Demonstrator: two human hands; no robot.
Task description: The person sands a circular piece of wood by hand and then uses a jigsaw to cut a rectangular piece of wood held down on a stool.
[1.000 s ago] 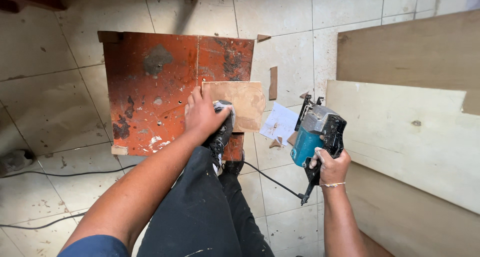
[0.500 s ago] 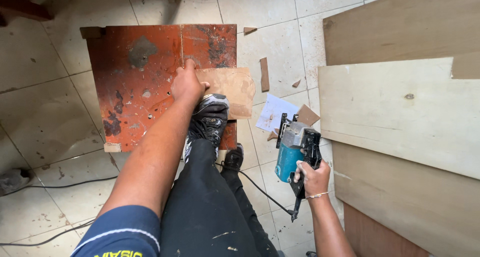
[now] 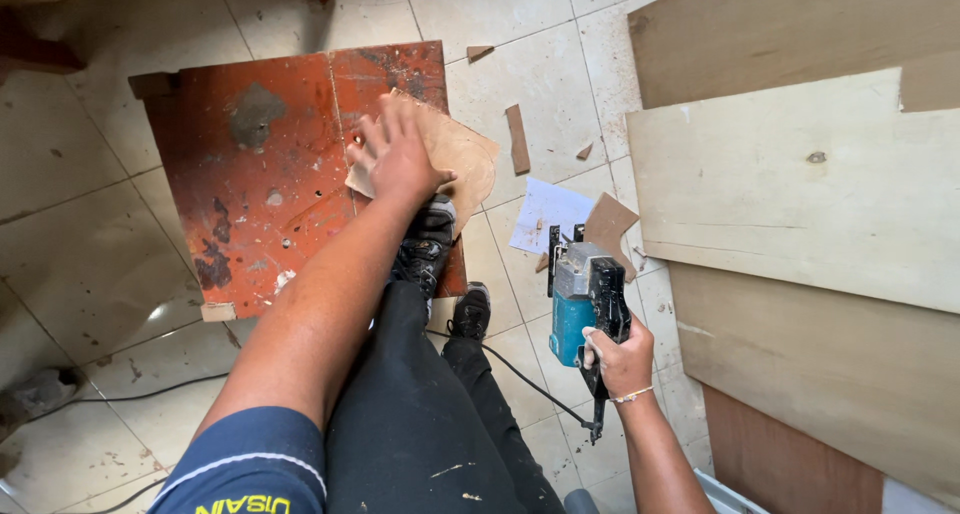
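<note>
stool top (image 3: 270, 174): wood, coated in worn orange-red paint, matt, scuffed, with grey and dark blotches and bare patches
cut board piece (image 3: 460, 154): thin brown plywood or hardboard, matt, dusty, under the left hand (image 3: 397, 159)
power saw (image 3: 580, 299): teal plastic body, black plastic grip, slightly glossy, held in the right hand (image 3: 620, 359)
large panels (image 3: 800, 184): pale plywood, smooth, matt, with a small knot
floor (image 3: 80, 274): cream ceramic tiles, faintly glossy, stained
paper sheet (image 3: 545, 214): white, matt
trousers (image 3: 420, 434): black cloth, paint-flecked
offcuts (image 3: 517, 139): raw brown wood
</note>
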